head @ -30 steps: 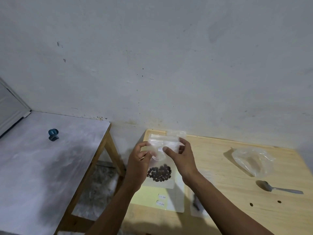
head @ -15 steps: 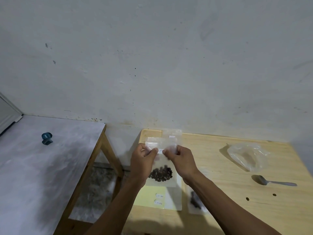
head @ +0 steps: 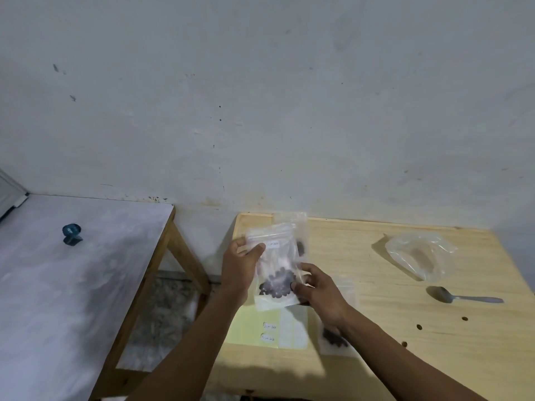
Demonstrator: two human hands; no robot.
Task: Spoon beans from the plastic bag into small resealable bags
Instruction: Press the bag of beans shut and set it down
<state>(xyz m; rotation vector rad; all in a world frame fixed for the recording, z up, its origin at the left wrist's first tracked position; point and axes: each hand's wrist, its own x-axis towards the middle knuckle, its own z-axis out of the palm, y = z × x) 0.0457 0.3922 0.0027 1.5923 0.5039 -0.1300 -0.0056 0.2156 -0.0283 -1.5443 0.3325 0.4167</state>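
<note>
While the left hand [head: 238, 266] keeps its pinch on the upper left corner of the small resealable bag [head: 275, 264], thumb curled over the front just below the zip strip, the right hand [head: 317, 287] has dropped away from the top edge, where both hands were pinching the seal a moment ago. Now its fingers curl around the lower right side of the bag, level with the dark beans [head: 276, 283] pooled at the bottom. That shift suggests the sealing is finished and this bag is ready to be set down. It hangs upright, tilted slightly, above the near left part of the wooden table [head: 376, 357]. Under the right forearm another filled bag [head: 333, 338] lies flat, next to a yellow sheet [head: 249, 328] with small labels. Further right, well apart from the hands, the plastic bag [head: 421, 254] sits crumpled with the spoon [head: 463, 296] just in front of it, bowl down, untouched. Picking that spoon up looks like the next job.
</note>
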